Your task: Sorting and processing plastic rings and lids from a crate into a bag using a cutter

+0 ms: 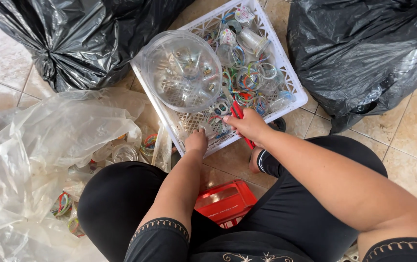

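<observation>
Reaching into the white crate (293,82) on the tiled floor (412,140), both hands work at its near edge: the left hand (196,141) is curled with its fingers pressed down among the small clear pieces there, though what it grips I cannot tell, and the right hand (249,123) is closed around red-handled scissors (240,116). Inside the crate lie a clear plastic bowl (182,70) and plastic cups with coloured rings (249,77); black bags (359,53) flank the crate, and a red stool (225,201) sits nearer than it.

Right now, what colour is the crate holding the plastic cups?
White, a lattice crate; the head view shows it.
</observation>
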